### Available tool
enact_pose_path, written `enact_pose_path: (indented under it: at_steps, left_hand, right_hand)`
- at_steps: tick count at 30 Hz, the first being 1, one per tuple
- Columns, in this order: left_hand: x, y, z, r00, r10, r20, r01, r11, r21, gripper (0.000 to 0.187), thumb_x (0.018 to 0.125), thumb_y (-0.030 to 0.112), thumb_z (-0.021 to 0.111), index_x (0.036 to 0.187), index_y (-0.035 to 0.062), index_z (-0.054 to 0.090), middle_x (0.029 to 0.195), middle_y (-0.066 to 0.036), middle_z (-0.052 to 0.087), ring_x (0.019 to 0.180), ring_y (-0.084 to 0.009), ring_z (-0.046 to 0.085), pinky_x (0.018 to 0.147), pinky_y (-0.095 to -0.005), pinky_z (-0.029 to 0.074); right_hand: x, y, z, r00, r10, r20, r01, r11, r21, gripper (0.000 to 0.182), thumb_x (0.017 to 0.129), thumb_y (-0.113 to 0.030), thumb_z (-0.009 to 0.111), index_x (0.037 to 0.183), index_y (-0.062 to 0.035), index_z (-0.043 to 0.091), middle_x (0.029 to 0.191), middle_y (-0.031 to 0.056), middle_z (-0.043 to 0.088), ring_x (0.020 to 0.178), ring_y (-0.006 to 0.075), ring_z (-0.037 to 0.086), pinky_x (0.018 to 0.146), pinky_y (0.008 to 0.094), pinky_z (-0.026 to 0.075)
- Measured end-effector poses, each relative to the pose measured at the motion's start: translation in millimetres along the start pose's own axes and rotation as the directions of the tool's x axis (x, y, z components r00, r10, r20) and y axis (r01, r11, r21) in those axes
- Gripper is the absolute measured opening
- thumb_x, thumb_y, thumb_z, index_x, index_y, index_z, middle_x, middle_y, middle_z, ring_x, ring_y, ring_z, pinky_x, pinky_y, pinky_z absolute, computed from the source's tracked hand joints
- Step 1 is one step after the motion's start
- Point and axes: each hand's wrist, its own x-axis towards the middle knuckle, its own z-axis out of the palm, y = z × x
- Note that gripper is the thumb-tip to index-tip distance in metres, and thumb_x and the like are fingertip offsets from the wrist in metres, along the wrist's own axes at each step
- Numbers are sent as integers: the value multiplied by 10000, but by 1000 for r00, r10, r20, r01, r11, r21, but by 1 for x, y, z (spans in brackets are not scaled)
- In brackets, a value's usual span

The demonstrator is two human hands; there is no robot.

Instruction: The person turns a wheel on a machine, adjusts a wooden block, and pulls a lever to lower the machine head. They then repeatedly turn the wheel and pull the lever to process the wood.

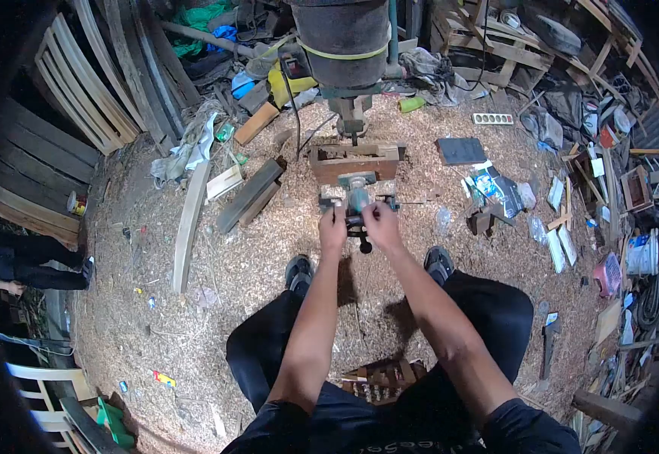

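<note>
Both my hands are at the front of a machine's clamp, in the middle of the head view. My left hand has its fingers closed round the left side of a dark handle. On the right side, my right hand grips the same dark handle. Just beyond them a wooden block with a long slot sits against the clamp. Above the block hangs the machine's spindle, under a large round motor housing.
Wood shavings cover the floor. Wooden beams lie left of the machine, and a dark board and a power strip lie right. An axe is at the lower right. Another person's legs show at the left edge.
</note>
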Motion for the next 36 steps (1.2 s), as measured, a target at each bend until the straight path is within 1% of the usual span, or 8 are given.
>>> enact_pose_path:
  at_steps: [5,9,19,22,24,27,32,36]
  left_hand:
    - [8,-11,22,996,6,-85,-17,991,-136,429,943,319,538,822,-77,654,729,-236,662,675,-363,624,685,-449,475]
    - [-1,13,19,989,46,-142,-24,987,157,379,886,248,528,741,-86,636,683,-293,606,617,-437,599,617,-505,445]
    - [-9,41,26,968,238,-84,-171,863,476,374,922,239,515,715,-46,639,693,-286,609,657,-463,615,627,-523,475]
    - [-2,1,22,987,25,-156,-50,986,-158,454,966,299,534,653,-22,610,631,-154,614,582,-299,573,600,-389,451]
    - [5,-10,25,976,-109,-187,-22,810,-586,492,982,355,554,628,15,563,629,-22,523,611,-159,466,613,-303,380]
    - [6,-24,36,955,-194,-225,30,816,-578,453,965,319,546,637,7,557,644,-46,533,640,-172,490,638,-335,387]
    - [6,-30,34,970,-26,-241,-3,993,-117,368,892,268,506,686,-28,580,668,-191,578,658,-343,543,672,-461,418]
    - [-5,48,24,989,113,-95,-58,891,451,355,870,307,554,813,-22,675,818,-285,660,748,-471,628,698,-483,492]
  right_hand:
    - [2,-4,19,991,104,-83,-119,970,-213,293,795,-243,683,708,24,598,636,200,616,599,350,620,603,434,482]
    - [3,-1,22,968,190,-165,-217,961,-171,322,721,-285,702,620,-3,583,603,198,616,611,398,634,588,466,498]
    - [-3,53,28,968,110,-227,-75,985,157,301,865,-152,581,619,5,504,542,58,473,539,116,431,487,345,345]
    - [-3,47,22,978,156,-139,-145,986,85,304,864,-193,591,672,36,534,582,176,527,568,292,543,542,429,403]
    - [-1,17,15,986,76,-147,-96,986,-137,310,847,-226,618,693,36,557,634,258,576,668,444,627,601,487,456]
    - [-2,11,17,978,134,-161,-149,985,-82,317,837,-232,623,677,28,537,609,241,565,610,405,617,586,475,453]
    - [-5,31,23,953,255,-165,-246,967,73,340,874,-247,527,674,28,524,614,198,544,565,289,523,590,445,425]
    - [-6,66,21,937,341,-77,-301,899,319,380,915,-255,429,684,35,516,644,161,559,619,243,497,618,437,399]
